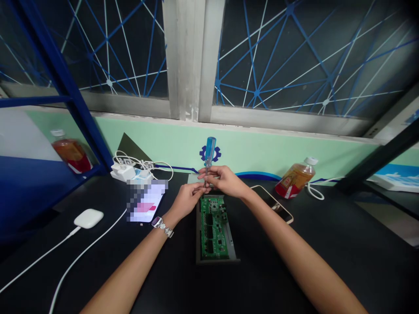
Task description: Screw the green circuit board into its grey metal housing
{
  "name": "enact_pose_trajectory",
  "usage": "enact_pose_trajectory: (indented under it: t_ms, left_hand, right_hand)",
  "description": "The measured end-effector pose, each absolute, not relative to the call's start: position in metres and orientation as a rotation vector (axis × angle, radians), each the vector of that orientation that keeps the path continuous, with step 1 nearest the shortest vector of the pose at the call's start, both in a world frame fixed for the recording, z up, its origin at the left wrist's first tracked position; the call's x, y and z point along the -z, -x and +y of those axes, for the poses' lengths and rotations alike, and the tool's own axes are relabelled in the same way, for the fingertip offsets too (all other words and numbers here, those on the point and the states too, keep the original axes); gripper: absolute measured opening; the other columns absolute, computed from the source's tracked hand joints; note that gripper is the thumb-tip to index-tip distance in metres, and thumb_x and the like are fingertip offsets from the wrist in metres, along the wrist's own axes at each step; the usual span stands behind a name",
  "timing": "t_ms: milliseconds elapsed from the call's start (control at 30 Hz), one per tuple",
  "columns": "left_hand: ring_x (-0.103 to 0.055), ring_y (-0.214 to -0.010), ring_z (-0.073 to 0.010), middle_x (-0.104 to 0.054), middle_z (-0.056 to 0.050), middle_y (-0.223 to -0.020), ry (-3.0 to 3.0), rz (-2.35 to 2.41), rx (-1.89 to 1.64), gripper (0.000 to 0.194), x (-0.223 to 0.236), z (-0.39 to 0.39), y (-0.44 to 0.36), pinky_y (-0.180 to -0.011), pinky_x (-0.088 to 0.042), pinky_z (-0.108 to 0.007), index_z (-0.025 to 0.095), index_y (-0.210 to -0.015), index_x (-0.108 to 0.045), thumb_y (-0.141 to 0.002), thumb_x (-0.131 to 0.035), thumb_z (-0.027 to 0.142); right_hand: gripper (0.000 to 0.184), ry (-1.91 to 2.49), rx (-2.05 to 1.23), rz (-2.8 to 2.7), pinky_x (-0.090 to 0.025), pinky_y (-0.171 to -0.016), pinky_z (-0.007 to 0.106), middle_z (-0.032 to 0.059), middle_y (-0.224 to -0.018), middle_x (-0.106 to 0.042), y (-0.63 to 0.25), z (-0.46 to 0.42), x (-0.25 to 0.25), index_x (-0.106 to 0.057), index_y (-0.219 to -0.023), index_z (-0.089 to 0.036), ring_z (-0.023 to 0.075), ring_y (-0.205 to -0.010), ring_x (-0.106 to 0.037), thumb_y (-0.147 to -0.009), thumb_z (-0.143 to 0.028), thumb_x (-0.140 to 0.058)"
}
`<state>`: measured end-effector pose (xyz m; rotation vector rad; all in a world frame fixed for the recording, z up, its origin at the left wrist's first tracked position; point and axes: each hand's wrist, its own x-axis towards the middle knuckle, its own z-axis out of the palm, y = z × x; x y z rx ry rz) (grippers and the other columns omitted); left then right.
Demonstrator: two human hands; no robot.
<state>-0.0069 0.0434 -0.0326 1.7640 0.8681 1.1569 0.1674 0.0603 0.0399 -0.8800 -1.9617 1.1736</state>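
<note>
"As you look down, how does the circuit board (pixel 214 229) lie from your hands?"

"On your side of them, between your forearms, in its open casing (pixel 198 235); its long axis runs away from you towards the window (pixel 194 65). Your left hand (pixel 188 198) is nearer its far end, pinching the screwdriver (pixel 209 150) low on the shaft; your right hand (pixel 227 181) pinches higher, beneath the handle."

"And the count?"

"One board, one casing, one upright screwdriver. Beside them: two phones, left phone (pixel 150 203) and right phone (pixel 278 205); two bottles, left bottle (pixel 73 152) and right bottle (pixel 293 179)."
</note>
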Motion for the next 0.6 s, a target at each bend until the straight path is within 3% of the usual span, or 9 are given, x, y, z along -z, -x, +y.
enact_pose_trajectory:
  t_ms: [233,400,600]
  left_hand:
    - [-0.070,-0.086,-0.0199,-0.074,-0.008,-0.096,-1.798,0.930,-1.266,0.022,0.032,0.041,0.001,-0.082,-0.054,-0.031,0.015,-0.099,-0.067,-0.085,-0.065,0.032]
    - [-0.064,-0.064,-0.0145,-0.069,-0.002,-0.073,-1.775,1.091,-1.413,0.021,0.038,0.043,-0.002,-0.061,-0.052,-0.024,0.016,-0.080,-0.063,-0.077,-0.074,0.034]
    - [-0.067,-0.069,-0.0177,-0.072,-0.004,-0.076,-1.764,1.049,-1.350,0.016,0.040,0.045,0.002,-0.065,-0.053,-0.027,0.015,-0.082,-0.070,-0.081,-0.069,0.031]
  right_hand:
    - [0.019,0.932,-1.023,-1.901,-0.054,-0.061,0.027,0.0021,-0.064,-0.066,-0.166,0.063,-0.031,-0.068,-0.083,-0.014,0.0147,-0.058,-0.064,-0.081,-0.032,-0.066]
    - [0.028,1.013,-0.843,-1.855,-0.048,-0.051,0.025,0.0013,-0.062,-0.064,-0.159,0.063,-0.026,-0.061,-0.071,-0.016,0.0142,-0.051,-0.060,-0.076,-0.041,-0.071]
    - [0.030,1.097,-0.659,-1.864,-0.045,-0.052,0.023,0.0008,-0.059,-0.063,-0.154,0.062,-0.027,-0.063,-0.071,-0.015,0.0136,-0.054,-0.059,-0.075,-0.043,-0.072]
